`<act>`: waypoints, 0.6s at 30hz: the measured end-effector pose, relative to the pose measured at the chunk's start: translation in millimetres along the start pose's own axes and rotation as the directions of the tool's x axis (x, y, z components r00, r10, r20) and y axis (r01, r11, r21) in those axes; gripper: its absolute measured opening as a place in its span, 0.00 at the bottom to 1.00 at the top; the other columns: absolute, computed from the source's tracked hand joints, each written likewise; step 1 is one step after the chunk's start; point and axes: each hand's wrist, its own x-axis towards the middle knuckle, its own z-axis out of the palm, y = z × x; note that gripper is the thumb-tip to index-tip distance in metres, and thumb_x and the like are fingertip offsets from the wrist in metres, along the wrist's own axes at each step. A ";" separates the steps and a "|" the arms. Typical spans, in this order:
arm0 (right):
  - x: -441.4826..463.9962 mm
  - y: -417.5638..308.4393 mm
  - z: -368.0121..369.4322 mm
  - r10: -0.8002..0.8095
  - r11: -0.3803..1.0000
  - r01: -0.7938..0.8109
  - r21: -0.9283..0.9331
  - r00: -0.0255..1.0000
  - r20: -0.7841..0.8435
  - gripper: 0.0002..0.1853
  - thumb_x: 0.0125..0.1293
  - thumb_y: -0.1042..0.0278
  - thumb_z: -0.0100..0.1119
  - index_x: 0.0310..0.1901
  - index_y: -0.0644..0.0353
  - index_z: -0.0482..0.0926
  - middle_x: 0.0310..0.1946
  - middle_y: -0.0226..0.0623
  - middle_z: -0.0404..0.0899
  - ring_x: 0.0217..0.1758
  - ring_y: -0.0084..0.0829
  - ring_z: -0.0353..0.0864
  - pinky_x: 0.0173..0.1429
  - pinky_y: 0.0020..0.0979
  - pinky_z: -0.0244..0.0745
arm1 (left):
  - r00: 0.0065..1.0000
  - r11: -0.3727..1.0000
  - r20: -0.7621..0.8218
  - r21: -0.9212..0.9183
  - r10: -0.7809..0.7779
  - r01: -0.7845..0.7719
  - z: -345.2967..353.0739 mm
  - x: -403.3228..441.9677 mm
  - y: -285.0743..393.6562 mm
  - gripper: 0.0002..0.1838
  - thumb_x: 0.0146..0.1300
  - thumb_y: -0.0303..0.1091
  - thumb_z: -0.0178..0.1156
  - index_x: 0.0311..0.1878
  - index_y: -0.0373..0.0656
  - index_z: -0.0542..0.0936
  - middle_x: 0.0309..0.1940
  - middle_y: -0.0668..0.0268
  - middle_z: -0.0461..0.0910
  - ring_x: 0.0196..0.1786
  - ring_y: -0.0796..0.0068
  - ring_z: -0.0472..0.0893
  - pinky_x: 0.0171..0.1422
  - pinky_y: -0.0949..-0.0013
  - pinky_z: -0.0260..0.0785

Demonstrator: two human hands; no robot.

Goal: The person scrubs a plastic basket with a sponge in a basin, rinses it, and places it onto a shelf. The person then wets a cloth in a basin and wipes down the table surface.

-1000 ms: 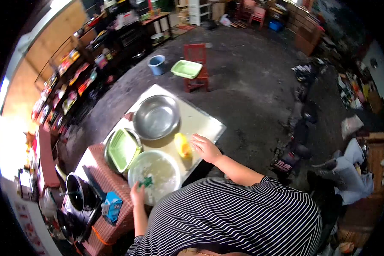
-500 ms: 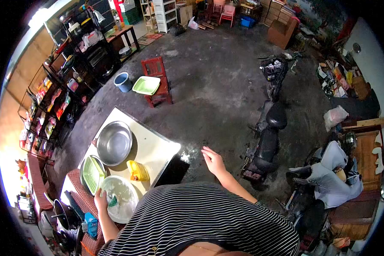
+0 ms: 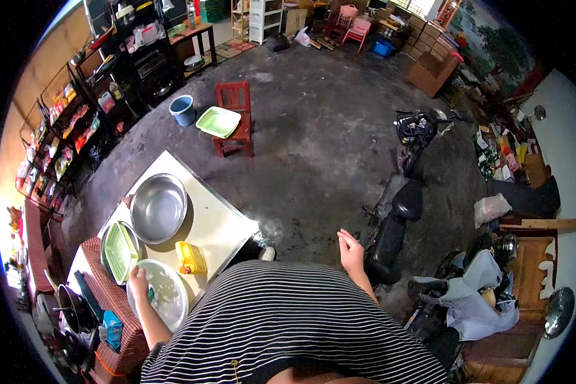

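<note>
My left hand [image 3: 139,281] is at the upper left rim of a white basin [image 3: 182,301], close to the lower end of a light green basket [image 3: 121,248]. Its fingers look curled; whether they grip the rim, the basket or something small cannot be made out. Inside the basin lie a green item [image 3: 152,294] and whitish, foamy-looking patches. The basket leans in a metal bowl. A yellow jug [image 3: 191,258] stands right of the basin, and a large steel bowl [image 3: 159,208] sits farther back. Out to the right, my right hand [image 3: 351,252] hangs over the floor, empty, fingers stretched.
A pale table [image 3: 221,217] carries the basins. Beyond it are a red chair [image 3: 235,137] bearing a green-white tray [image 3: 218,121] and a blue bucket [image 3: 183,111]. A motorbike [image 3: 397,224] stands to the right. Loaded shelves [image 3: 57,141] line the left wall.
My view has shifted, so the table sits farther left. My left hand has moved up along the basin's rim toward the basket. My right hand has moved to the right, away from the table.
</note>
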 end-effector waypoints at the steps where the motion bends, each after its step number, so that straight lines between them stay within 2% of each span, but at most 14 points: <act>1: 10.9 -3.6 1.7 -0.008 1.000 0.008 0.004 1.000 -0.005 0.14 0.71 0.67 0.54 0.50 0.65 0.82 0.55 0.45 0.80 0.57 0.34 0.80 0.56 0.30 0.74 | 1.000 0.998 -0.024 -0.063 -0.015 0.013 7.4 7.6 1.9 0.25 0.63 0.39 0.61 0.58 0.31 0.76 0.56 0.46 0.78 0.61 0.53 0.77 0.67 0.61 0.65; 4: 48.9 -4.3 8.8 -0.046 0.999 0.046 0.008 0.999 0.009 0.15 0.72 0.64 0.53 0.51 0.64 0.82 0.57 0.45 0.79 0.61 0.38 0.78 0.58 0.33 0.74 | 0.995 0.984 -0.077 -0.175 -0.056 0.042 27.7 34.7 12.0 0.24 0.63 0.39 0.61 0.58 0.31 0.77 0.55 0.46 0.79 0.60 0.54 0.77 0.66 0.61 0.66; 5: 64.7 -3.6 12.4 -0.112 0.993 0.112 -0.045 0.994 -0.007 0.15 0.72 0.63 0.53 0.51 0.64 0.82 0.57 0.45 0.79 0.61 0.39 0.78 0.58 0.32 0.74 | 0.994 0.976 -0.073 -0.207 -0.077 0.060 35.5 48.0 19.7 0.25 0.62 0.39 0.62 0.57 0.31 0.77 0.55 0.47 0.79 0.60 0.57 0.78 0.66 0.62 0.66; 8: 111.3 -17.7 16.8 -0.050 0.999 0.050 -0.009 0.999 0.005 0.16 0.71 0.63 0.53 0.52 0.64 0.82 0.57 0.46 0.79 0.61 0.38 0.78 0.58 0.32 0.74 | 0.986 0.872 0.006 -0.466 -0.164 0.148 64.4 75.4 47.9 0.26 0.65 0.37 0.61 0.62 0.29 0.72 0.59 0.51 0.77 0.62 0.64 0.76 0.68 0.64 0.64; 10: 144.0 -35.8 17.0 -0.113 0.993 0.113 -0.039 0.994 -0.004 0.14 0.71 0.66 0.53 0.51 0.65 0.82 0.56 0.46 0.80 0.58 0.35 0.80 0.57 0.30 0.74 | 0.983 0.887 0.030 -0.427 -0.180 0.176 75.6 86.5 80.7 0.25 0.67 0.34 0.59 0.63 0.29 0.70 0.60 0.52 0.75 0.62 0.63 0.75 0.69 0.64 0.63; 11: 162.0 -42.6 16.9 -0.148 0.987 0.147 -0.056 0.989 -0.012 0.13 0.71 0.68 0.54 0.51 0.66 0.82 0.55 0.46 0.80 0.56 0.33 0.81 0.56 0.28 0.73 | 0.985 0.863 0.020 -0.479 -0.172 0.161 87.7 96.8 87.6 0.26 0.67 0.34 0.59 0.63 0.29 0.70 0.60 0.51 0.75 0.62 0.63 0.75 0.68 0.64 0.64; 13: 192.1 -48.0 17.6 -0.153 0.988 0.153 -0.037 0.988 -0.019 0.13 0.71 0.68 0.54 0.51 0.66 0.82 0.55 0.45 0.80 0.56 0.33 0.81 0.56 0.28 0.73 | 0.991 0.832 0.010 -0.543 -0.130 0.115 107.7 116.5 95.5 0.25 0.67 0.34 0.59 0.63 0.29 0.71 0.59 0.51 0.76 0.61 0.63 0.76 0.67 0.65 0.66; 16: 231.4 -59.0 11.2 -0.089 0.996 0.089 -0.021 0.996 0.001 0.13 0.71 0.68 0.54 0.51 0.65 0.82 0.56 0.45 0.80 0.57 0.33 0.80 0.56 0.28 0.73 | 0.986 0.889 -0.023 -0.437 -0.165 0.139 120.3 122.0 135.2 0.24 0.67 0.33 0.59 0.62 0.28 0.71 0.58 0.50 0.76 0.59 0.63 0.77 0.66 0.65 0.67; 17: 242.6 -54.2 7.2 -0.098 0.995 0.098 -0.032 0.995 0.005 0.13 0.71 0.68 0.54 0.50 0.65 0.82 0.56 0.45 0.80 0.57 0.33 0.80 0.56 0.28 0.73 | 0.989 0.862 -0.025 -0.495 -0.144 0.113 135.8 135.1 123.7 0.24 0.67 0.32 0.59 0.62 0.28 0.72 0.58 0.50 0.77 0.59 0.63 0.77 0.65 0.65 0.67; 18: 252.1 -47.4 2.7 -0.104 0.994 0.104 -0.041 0.995 0.013 0.13 0.71 0.68 0.55 0.50 0.65 0.82 0.56 0.45 0.80 0.57 0.33 0.80 0.56 0.28 0.73 | 0.986 0.871 -0.039 -0.475 -0.160 0.123 137.1 133.3 140.2 0.23 0.67 0.32 0.59 0.61 0.29 0.72 0.57 0.51 0.77 0.58 0.63 0.77 0.65 0.66 0.67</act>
